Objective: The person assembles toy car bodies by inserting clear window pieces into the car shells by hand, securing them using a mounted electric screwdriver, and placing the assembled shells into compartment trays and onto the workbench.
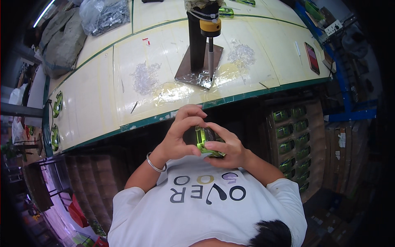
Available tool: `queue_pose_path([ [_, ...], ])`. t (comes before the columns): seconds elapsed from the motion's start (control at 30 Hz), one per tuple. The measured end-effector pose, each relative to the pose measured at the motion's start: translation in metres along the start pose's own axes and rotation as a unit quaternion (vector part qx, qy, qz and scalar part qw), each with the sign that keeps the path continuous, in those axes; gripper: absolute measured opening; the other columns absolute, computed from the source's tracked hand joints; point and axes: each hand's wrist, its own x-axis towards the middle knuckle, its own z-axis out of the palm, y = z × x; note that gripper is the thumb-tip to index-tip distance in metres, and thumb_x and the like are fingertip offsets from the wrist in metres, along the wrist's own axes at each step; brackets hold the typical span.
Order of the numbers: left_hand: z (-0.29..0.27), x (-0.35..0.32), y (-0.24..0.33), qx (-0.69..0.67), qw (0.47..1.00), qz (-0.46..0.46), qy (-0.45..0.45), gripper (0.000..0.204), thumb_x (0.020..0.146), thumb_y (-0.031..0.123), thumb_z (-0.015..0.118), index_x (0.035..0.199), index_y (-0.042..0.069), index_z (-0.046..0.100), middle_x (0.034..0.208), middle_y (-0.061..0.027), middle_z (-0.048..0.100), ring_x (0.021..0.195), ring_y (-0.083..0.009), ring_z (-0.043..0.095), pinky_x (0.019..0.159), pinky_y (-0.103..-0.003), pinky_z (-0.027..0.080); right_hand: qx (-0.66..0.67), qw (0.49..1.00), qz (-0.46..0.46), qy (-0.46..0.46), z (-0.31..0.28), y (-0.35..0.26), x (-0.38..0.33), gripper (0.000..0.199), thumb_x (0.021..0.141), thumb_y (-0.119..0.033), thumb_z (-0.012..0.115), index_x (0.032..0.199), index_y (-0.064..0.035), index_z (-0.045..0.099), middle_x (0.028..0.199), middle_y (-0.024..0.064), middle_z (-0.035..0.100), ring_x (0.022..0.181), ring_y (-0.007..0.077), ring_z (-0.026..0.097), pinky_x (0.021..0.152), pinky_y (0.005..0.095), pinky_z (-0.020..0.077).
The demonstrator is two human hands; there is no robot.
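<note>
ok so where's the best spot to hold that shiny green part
Probably by its outer rim, coming in from both sides. The green part is small, rounded and glossy. The left hand and right hand already cup its opposite edges, which leaves the shiny face uncovered.

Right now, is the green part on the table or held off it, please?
Held off it: left hand and right hand grip the green part short of the table.

Workbench (103, 94) pale yellow top, green edge, just beyond the hands; stand-mounted press (201, 45) on a dark base plate straight ahead; clear plastic scraps (145, 77) left of it, more (242, 53) right; smartphone (312, 57) far right; green parts (56, 105) at left edge.
</note>
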Motion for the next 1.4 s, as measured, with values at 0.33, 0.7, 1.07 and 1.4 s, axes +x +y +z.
queue_pose_path([
  [0.33,0.01,-0.009,-0.007,-0.336,0.923,-0.162,0.1,0.031,0.078,0.028,0.057,0.085,-0.003,0.057,0.086,-0.0134,0.056,0.086,-0.0229,0.052,0.075,-0.031,0.041,0.469,0.851,0.234,0.014,0.005,-0.005,-0.014,0.065,0.069,-0.008,0.065,0.125,-0.0057,0.031,0.11,0.0088,0.046,0.093,0.0163,0.051,0.082,0.0283,0.041],
  [0.7,0.015,-0.018,0.002,-0.35,0.907,-0.169,0.16,0.023,0.072,0.019,0.065,0.082,-0.001,0.062,0.079,-0.0104,0.056,0.08,-0.0213,0.05,0.07,-0.028,0.041,0.478,0.835,0.27,-0.023,0.001,-0.012,-0.009,0.065,0.068,-0.011,0.064,0.124,-0.0074,0.031,0.1,0.0094,0.051,0.094,0.0164,0.051,0.084,0.0291,0.0396],
  [1.07,0.031,-0.02,0.027,-0.376,0.882,-0.234,0.16,0.067,0.065,0.034,0.07,0.115,0.0,0.042,0.092,-0.0042,0.05,0.068,-0.008,0.047,0.059,-0.019,0.041,0.69,0.661,0.269,0.118,0.01,-0.014,-0.008,0.067,0.072,-0.014,0.055,0.129,-0.0125,0.019,0.11,0.0148,0.043,0.089,0.0236,0.053,0.078,0.0374,0.0446],
  [1.4,0.05,-0.001,-0.005,-0.404,0.864,-0.287,0.091,0.107,0.049,0.014,0.08,0.13,0.004,0.012,0.124,-0.0068,0.029,0.115,-0.0188,0.032,0.094,-0.031,0.03,0.689,0.597,0.308,0.272,0.009,0.001,-0.003,0.051,0.079,-0.027,0.041,0.124,-0.0122,0.022,0.107,0.018,0.045,0.085,0.0255,0.052,0.075,0.0329,0.0442],
])
